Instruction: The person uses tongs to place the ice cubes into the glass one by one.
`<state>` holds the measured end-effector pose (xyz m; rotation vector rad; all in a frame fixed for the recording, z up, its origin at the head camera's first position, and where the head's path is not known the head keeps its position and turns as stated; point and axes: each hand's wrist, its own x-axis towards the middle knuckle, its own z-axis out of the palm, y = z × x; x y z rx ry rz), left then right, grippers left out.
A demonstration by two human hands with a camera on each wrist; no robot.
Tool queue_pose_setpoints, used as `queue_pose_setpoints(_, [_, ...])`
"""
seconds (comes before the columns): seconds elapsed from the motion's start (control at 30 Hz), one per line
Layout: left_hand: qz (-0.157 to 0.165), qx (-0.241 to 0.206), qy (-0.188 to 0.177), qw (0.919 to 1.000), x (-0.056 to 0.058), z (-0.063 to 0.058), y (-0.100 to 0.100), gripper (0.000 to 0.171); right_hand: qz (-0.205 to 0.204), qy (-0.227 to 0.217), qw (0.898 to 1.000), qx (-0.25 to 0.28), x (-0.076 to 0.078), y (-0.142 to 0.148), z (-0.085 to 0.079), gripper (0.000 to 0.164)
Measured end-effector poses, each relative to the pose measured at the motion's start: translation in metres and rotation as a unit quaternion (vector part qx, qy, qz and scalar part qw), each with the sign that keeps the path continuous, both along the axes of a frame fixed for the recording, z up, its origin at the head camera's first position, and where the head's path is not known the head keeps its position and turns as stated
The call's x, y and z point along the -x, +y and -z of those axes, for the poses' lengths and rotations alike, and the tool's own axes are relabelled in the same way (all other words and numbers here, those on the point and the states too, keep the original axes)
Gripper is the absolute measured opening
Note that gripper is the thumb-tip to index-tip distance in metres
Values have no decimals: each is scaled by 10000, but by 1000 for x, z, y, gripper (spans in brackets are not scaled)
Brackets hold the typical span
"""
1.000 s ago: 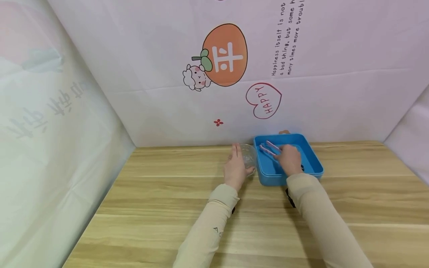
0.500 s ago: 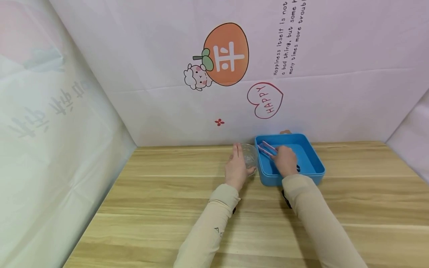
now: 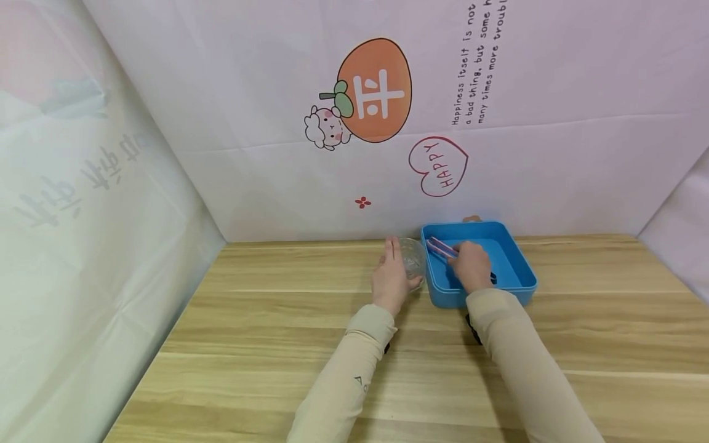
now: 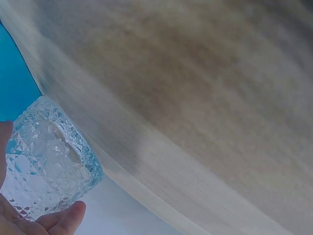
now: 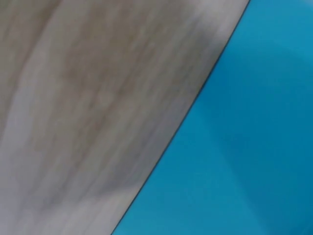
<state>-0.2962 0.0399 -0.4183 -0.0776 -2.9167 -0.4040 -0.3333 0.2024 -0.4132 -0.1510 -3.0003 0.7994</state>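
My left hand point(image 3: 389, 283) grips the side of a clear cut-glass bowl point(image 3: 412, 258) that stands against the left wall of a blue plastic box point(image 3: 450, 299). In the left wrist view, the thumb and fingers curve around the faceted glass. My right hand point(image 3: 472, 267) reaches into the box and holds pink tongs point(image 3: 440, 248). Their two arms lie close together, tips toward the box's back left corner. The right wrist view catches only the box's blue wall and the tabletop, with the hand out of sight.
The box and bowl stand on a wood-grain table point(image 3: 266, 344) near its back edge. Behind rises a white printed cloth point(image 3: 266, 123), with another cloth at the left. A small dark item point(image 3: 493, 278) shows beside my right hand in the box.
The tongs' arms have come together from a spread position. My right hand first shifted slightly left inside the box, then stayed there. The left hand and bowl have held still.
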Motion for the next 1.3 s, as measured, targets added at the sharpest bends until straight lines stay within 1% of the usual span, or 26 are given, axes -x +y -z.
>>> queue_pose_setpoints(0.17, [1,-55,57,10000,0,1,0,102,-26,9,10000,19,-2,3,-1,38])
queue_pose_setpoints(0.33, [-15,4,85,10000,-1,1,0,102,-73,56,10000,-13,-4,8,-3,38])
queue_pose_setpoints(0.5, [-27,-57,80,9999,-2,1,0,102,-43,86,10000,-11,-6,14,-7,39])
queue_pose_setpoints(0.67, [-18,-115,74,9999,-1,1,0,102,-49,200,9997,139,-12,22,-13,38])
queue_pose_setpoints(0.83, [-9,-112,111,9999,-1,1,1,102,-187,573,9981,158,-22,32,-20,38])
queue_pose_setpoints(1.07, [-15,-107,71,9999,-1,2,1,103,-487,1261,9908,-90,-37,42,-36,37])
queue_pose_setpoints(1.2, [-7,-136,58,9999,0,2,1,102,-639,1421,9878,-84,-45,39,-46,37])
queue_pose_setpoints(1.3, [14,-123,72,9999,1,3,0,102,-794,1409,9868,29,-53,33,-48,37])
